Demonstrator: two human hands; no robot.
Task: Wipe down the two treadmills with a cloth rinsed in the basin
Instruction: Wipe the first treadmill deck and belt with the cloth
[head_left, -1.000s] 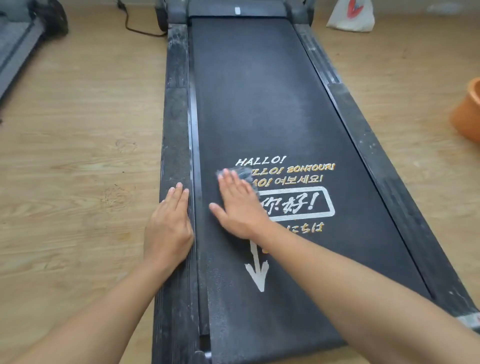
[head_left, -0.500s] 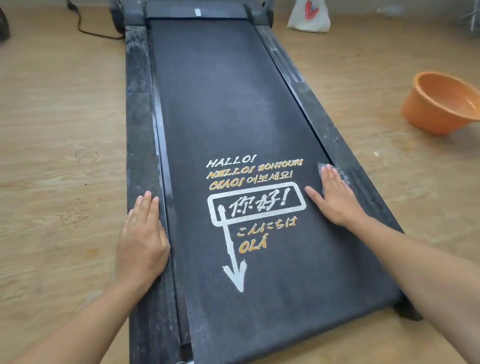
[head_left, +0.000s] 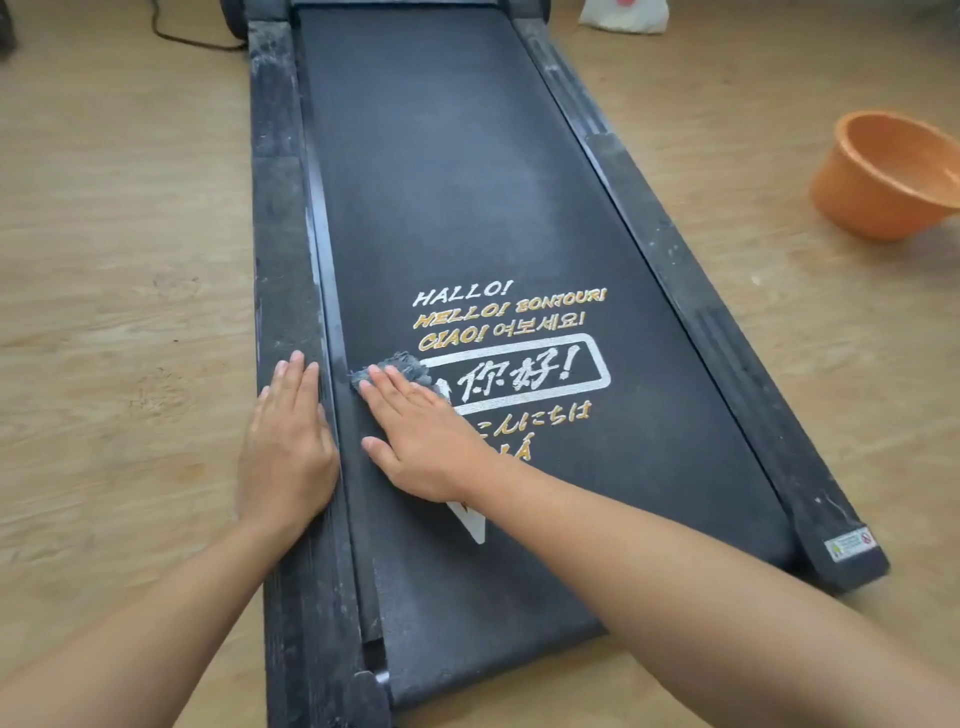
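Now the right hand (head_left: 421, 441) is lying flat with straight fingers, pressing a grey cloth (head_left: 400, 366) onto the belt of the treadmill (head_left: 467, 182) near its left edge, touching the printed greetings. The left hand (head_left: 288, 447) is resting open, palm down, on the dusty left side rail (head_left: 280, 234). The orange basin (head_left: 883, 176) is sitting on the wooden floor (head_left: 104, 260), well apart to the right.
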